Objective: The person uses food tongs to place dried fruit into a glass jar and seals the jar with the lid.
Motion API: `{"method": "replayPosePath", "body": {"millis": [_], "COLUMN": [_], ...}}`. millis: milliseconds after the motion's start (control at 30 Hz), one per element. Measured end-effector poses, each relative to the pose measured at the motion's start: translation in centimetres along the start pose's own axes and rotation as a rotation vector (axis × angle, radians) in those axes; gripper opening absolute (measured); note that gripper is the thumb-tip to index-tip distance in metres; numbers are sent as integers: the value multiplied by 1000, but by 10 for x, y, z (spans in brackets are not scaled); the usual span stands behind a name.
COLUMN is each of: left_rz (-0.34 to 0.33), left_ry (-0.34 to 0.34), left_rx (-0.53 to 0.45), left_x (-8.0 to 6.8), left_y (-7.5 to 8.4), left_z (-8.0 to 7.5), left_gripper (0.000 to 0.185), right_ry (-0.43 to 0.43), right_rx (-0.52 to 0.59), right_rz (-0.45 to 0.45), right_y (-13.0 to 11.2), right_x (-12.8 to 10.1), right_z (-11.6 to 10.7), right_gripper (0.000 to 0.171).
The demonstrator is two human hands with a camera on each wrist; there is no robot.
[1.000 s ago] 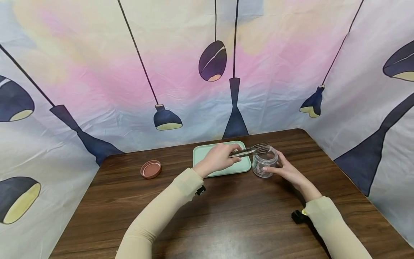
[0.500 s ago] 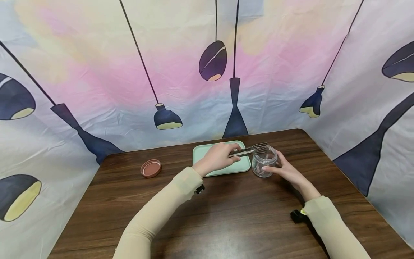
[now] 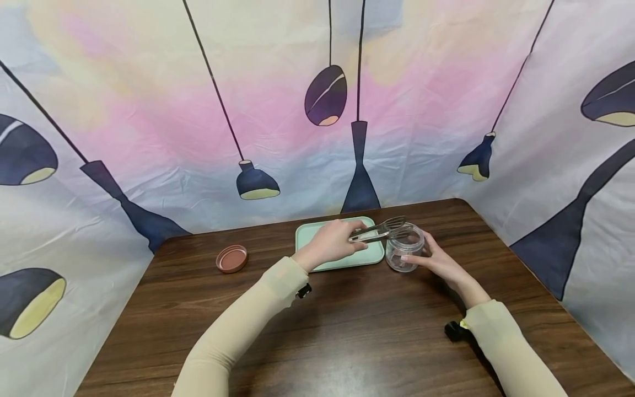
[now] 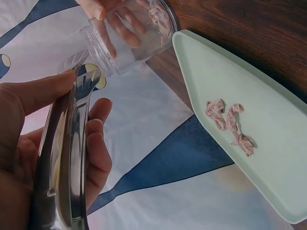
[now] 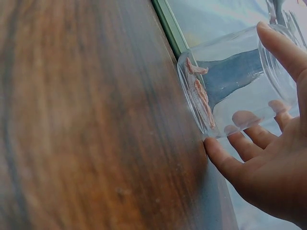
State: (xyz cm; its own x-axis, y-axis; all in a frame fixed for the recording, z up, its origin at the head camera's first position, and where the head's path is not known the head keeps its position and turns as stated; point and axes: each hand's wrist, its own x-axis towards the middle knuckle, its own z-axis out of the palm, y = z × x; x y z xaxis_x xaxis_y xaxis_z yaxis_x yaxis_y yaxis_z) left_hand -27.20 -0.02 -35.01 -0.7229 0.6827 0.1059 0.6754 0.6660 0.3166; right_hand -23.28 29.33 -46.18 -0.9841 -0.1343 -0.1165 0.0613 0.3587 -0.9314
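Head view: unlabelled clear jar (image 3: 405, 248), plain metal tongs (image 3: 378, 230).

A: Surface? Dark wood-grain table (image 3: 347, 331), corner at far right.
B: Surround: fabric backdrop (image 3: 149, 82) on three sides, pastel pink, yellow and blue, printed with dark navy pendant lamps (image 3: 256, 183). Lighting even, soft.

One jar (image 3: 405, 247), one tray (image 3: 342, 259), one lid (image 3: 231, 258), one pair of tongs (image 3: 378, 230)
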Motion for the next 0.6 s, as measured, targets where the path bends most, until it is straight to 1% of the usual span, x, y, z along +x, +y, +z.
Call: {"method": "replayPosePath", "body": {"millis": [333, 600], "left_rz": [-51, -56], "left_ry": [-14, -6], "left_rx": [-9, -8], "left_x": [-5, -11], "left_y": [-2, -7], "left_z": [-5, -15], "left_gripper": [56, 64], "right_ry": [-2, -1], "right_rx": [5, 1], "right_rz": [-1, 5], "right_y": [0, 0], "right_x": [1, 0], "right_z": [0, 1], "right_gripper": [109, 109]}}
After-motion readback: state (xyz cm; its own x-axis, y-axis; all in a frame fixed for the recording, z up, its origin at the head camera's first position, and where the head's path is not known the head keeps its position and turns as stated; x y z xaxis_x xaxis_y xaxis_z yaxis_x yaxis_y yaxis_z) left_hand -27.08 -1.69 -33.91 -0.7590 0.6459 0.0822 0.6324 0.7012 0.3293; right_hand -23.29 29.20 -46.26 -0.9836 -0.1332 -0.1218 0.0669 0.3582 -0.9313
